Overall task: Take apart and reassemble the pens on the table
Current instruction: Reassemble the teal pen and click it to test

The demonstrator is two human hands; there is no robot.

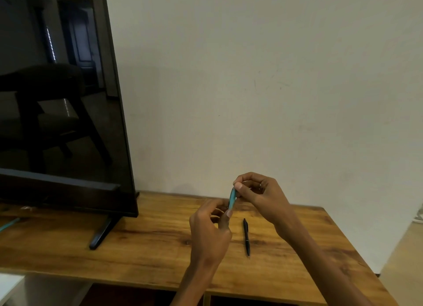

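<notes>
A teal pen (232, 199) is held nearly upright above the wooden table (146, 244), between both hands. My right hand (258, 194) pinches its upper end with thumb and fingers. My left hand (211, 228) grips its lower end, thumb pressed against the barrel. Most of the teal pen is hidden by my fingers. A black pen (246, 237) lies flat on the table just right of my left hand, tip toward me, untouched.
A large dark television (59, 99) stands on the left half of the table on a black foot (100, 233). A teal cable (9, 223) lies at the far left. The wall is close behind. The table's right edge drops off near my right forearm.
</notes>
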